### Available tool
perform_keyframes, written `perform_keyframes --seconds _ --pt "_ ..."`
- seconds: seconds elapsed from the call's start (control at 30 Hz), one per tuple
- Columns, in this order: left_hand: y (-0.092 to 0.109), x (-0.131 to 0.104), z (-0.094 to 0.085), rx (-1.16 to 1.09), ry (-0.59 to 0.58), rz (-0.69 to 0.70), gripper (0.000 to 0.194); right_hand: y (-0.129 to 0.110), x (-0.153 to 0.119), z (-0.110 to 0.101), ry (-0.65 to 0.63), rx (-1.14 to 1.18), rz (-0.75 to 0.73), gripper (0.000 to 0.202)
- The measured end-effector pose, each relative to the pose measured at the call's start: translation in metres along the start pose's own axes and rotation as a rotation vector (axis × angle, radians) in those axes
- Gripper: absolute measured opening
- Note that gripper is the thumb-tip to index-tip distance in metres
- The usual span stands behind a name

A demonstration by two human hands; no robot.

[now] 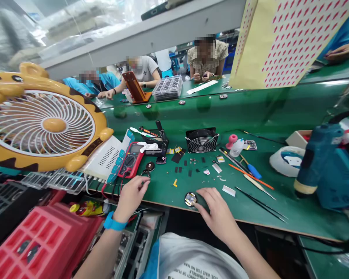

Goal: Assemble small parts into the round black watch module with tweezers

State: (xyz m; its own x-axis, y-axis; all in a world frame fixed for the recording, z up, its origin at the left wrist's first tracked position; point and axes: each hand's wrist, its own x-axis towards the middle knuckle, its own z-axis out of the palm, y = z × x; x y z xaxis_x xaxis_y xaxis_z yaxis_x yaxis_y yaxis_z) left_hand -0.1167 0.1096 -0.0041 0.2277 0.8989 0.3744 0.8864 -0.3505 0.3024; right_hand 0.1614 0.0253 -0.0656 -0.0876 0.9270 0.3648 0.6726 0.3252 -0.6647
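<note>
My right hand (216, 207) has its thumb and fingertips at the right edge of a small round electronic module (190, 199), black-rimmed with silver and yellow parts inside, near the table's front edge. To the left, my left hand (134, 193) wears a blue wristband (115, 221); its fingers are curled in a pinch, and what they hold, if anything, is hidden. Just beyond those fingers lies a dark round piece (149, 166). Between the hands is a small yellow flex strip (175, 183). Black tweezers (261, 204) rest right of my right hand.
A red multimeter (130, 159) and a tiger-shaped fan (55, 124) stand at left, above red foam trays (35, 240). A black cooling fan (202, 140) sits at the back. Picks, a blue-handled tool (253, 170) and a white tape roll (286, 161) lie right. Co-workers sit opposite.
</note>
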Motion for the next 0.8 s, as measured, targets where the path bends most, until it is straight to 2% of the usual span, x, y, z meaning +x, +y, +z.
perform_keyframes --seconds 0.1,0.13,0.27,0.4,0.5,0.57,0.67,0.8 --pt "0.017 -0.006 0.010 -0.050 0.000 0.023 0.051 0.000 -0.001 -0.001 0.057 0.061 -0.011 0.008" --pt "0.023 -0.009 0.015 -0.068 -0.015 0.037 0.049 -0.001 -0.001 -0.002 0.072 0.071 -0.013 0.007" --pt "0.045 -0.023 0.040 -0.120 -0.053 0.097 0.042 -0.002 -0.006 -0.013 0.094 0.046 0.015 0.025" --pt "0.054 -0.031 0.060 -0.111 0.006 0.111 0.036 0.015 -0.015 -0.047 0.188 -0.072 0.099 0.032" --pt "0.057 -0.033 0.065 -0.096 0.051 0.107 0.033 0.035 -0.021 -0.075 0.249 -0.294 0.147 0.036" --pt "0.058 -0.034 0.065 -0.084 0.067 0.109 0.033 0.048 -0.025 -0.088 0.233 -0.452 0.155 0.041" --pt "0.059 -0.035 0.065 -0.067 0.080 0.118 0.031 0.060 -0.030 -0.094 0.186 -0.585 0.158 0.048" --pt "0.059 -0.037 0.068 -0.057 0.096 0.114 0.029 0.062 -0.029 -0.091 0.179 -0.603 0.160 0.049"
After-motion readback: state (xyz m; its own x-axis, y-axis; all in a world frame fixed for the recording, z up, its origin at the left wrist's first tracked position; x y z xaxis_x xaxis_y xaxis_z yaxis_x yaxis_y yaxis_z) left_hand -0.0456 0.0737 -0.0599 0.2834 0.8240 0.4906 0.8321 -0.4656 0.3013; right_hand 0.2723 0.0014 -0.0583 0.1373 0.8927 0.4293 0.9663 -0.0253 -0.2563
